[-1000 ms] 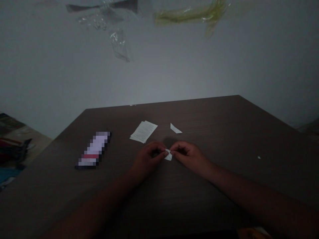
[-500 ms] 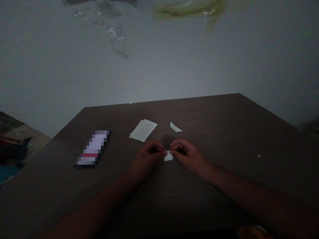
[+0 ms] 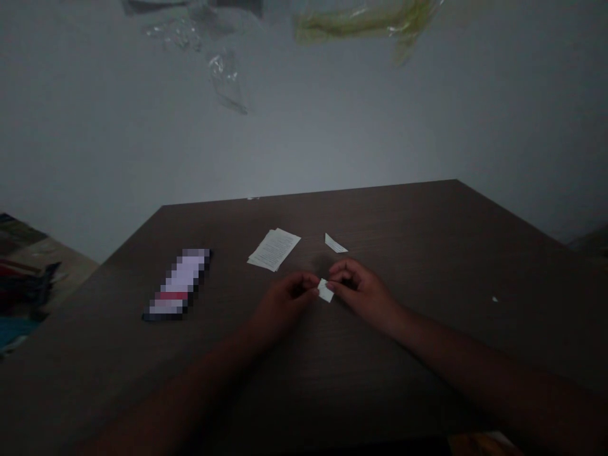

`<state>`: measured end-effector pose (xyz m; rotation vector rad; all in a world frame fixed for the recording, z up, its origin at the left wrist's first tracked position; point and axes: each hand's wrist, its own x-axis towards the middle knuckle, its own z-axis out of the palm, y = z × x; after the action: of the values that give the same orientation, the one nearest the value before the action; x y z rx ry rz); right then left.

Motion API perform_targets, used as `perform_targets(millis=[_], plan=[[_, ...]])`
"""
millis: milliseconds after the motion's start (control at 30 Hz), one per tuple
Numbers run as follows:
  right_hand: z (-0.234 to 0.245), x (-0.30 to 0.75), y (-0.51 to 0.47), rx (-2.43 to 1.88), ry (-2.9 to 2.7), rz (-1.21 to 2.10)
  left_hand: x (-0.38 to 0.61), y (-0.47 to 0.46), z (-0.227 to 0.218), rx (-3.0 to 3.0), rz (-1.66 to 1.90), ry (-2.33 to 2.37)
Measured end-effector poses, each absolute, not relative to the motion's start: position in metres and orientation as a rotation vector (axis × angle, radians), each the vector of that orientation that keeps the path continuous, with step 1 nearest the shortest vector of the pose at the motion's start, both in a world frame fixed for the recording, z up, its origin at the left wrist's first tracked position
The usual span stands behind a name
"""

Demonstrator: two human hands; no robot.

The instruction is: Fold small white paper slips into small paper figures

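Observation:
A small piece of white paper, perhaps folded, is between my two hands above the dark table. My right hand pinches its right edge between thumb and fingers. At its left edge, the thumb and fingers of my left hand are closed on it too. Just beyond my left hand lies a small stack of printed paper sheets. A narrow printed paper strip rests past my right hand.
On the left of the table lies a phone with its screen blurred out. A tiny white scrap is at the right. Behind the table rises a wall with clear plastic and a yellow wrapper on it.
The small paper has been turned and raised slightly, so more of it shows between the fingers. Both hands have shifted a little; the stack, strip and phone stay put.

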<state>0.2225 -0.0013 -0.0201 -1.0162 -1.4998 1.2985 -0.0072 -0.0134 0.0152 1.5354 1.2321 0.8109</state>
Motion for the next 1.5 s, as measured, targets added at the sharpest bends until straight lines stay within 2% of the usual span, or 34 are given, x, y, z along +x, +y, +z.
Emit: perform_targets(millis=[167, 400, 867, 1267, 1500], plan=[[-0.020, 0.226, 0.002, -1.062, -1.655, 1.210, -0.009, -0.018, 0.015, 1.761, 0.718, 1.214], [-0.018, 0.231, 0.011, -0.971, -2.104, 0.857, -0.004, -0.017, 0.007, 2.086, 0.584, 1.215], [-0.008, 0.232, -0.011, -0.891, -2.552, 0.414, -0.003, -0.021, 0.026, 2.271, 0.457, 1.370], [-0.012, 0.228, -0.024, -0.995, -2.556, 0.395, -0.007, -0.043, 0.040, 2.459, 0.106, 1.339], [0.002, 0.230, -0.023, -1.032, -2.653, 0.356, 0.002, -0.047, 0.032, 2.794, -0.213, 1.344]])
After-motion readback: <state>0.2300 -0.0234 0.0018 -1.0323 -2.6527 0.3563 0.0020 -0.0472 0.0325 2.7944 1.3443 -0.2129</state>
